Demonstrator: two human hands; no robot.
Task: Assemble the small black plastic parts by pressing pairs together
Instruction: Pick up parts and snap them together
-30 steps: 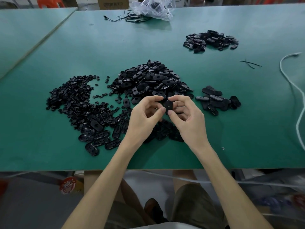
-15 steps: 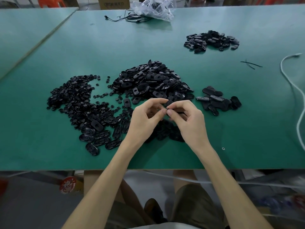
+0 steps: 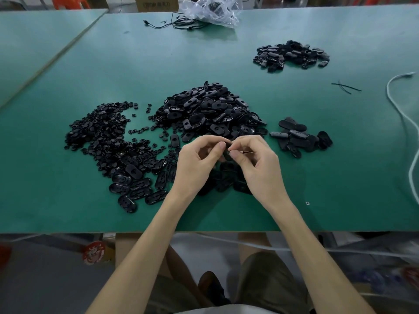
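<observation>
My left hand (image 3: pixel 196 163) and my right hand (image 3: pixel 258 167) meet thumb to thumb above the green table (image 3: pixel 56 200), both pinching one small black plastic part (image 3: pixel 226 154) that is mostly hidden by the fingers. Just behind the hands lies a big heap of black oval shells (image 3: pixel 208 112). To the left spreads a pile of small round black pieces (image 3: pixel 99 134) with several oval shells (image 3: pixel 133 184) near its front. A small group of ovals (image 3: pixel 299 138) sits to the right, and more dark parts (image 3: pixel 229 182) lie under my hands.
A further pile of black parts (image 3: pixel 292 55) lies at the back right. A clear plastic bag (image 3: pixel 210 10) and black cables (image 3: pixel 176 23) sit at the far edge. A white cord (image 3: pixel 405 123) runs along the right side. Thin black strips (image 3: pixel 345 87) lie nearby.
Both hands have stayed together over the same spot. The fingers have closed in around the part, which now shows less than a second ago.
</observation>
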